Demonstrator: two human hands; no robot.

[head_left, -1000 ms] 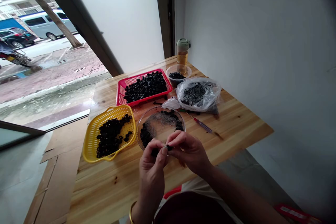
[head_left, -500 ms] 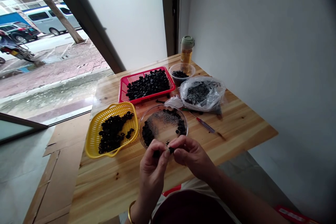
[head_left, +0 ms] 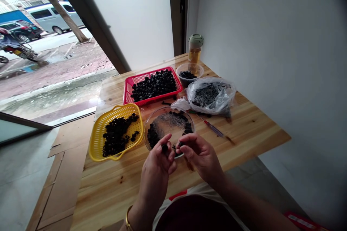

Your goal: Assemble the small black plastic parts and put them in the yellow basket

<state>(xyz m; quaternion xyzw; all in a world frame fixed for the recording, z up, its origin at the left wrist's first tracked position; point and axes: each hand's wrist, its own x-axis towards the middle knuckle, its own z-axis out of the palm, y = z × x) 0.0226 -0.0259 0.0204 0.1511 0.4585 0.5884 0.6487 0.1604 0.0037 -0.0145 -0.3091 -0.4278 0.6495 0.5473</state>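
Observation:
My left hand [head_left: 157, 171] is turned palm-inward near the front of the table, its index finger extended. A small black round piece [head_left: 164, 147] rests against its curled fingers. Close beside it, my right hand [head_left: 204, 158] pinches another small black piece [head_left: 180, 144] between thumb and fingertips. The two hands are slightly apart. Just beyond them lies a clear round dish [head_left: 194, 130] with black round pieces around its inner edge and thin shiny pins [head_left: 176, 120] toward the back. My hands cover the dish's near part.
A yellow basket [head_left: 93, 133] with black ring-like parts stands left. Behind are a red basket [head_left: 126, 92] of black discs, a plastic tub [head_left: 201, 71] and a drink bottle [head_left: 194, 52]. A plastic bag [head_left: 227, 97] of small parts and a screwdriver [head_left: 214, 129] lie right.
My hands have drawn apart from their shared pinch. My left index finger has straightened and the palm has opened somewhat, showing the black piece; my right hand keeps its pinch.

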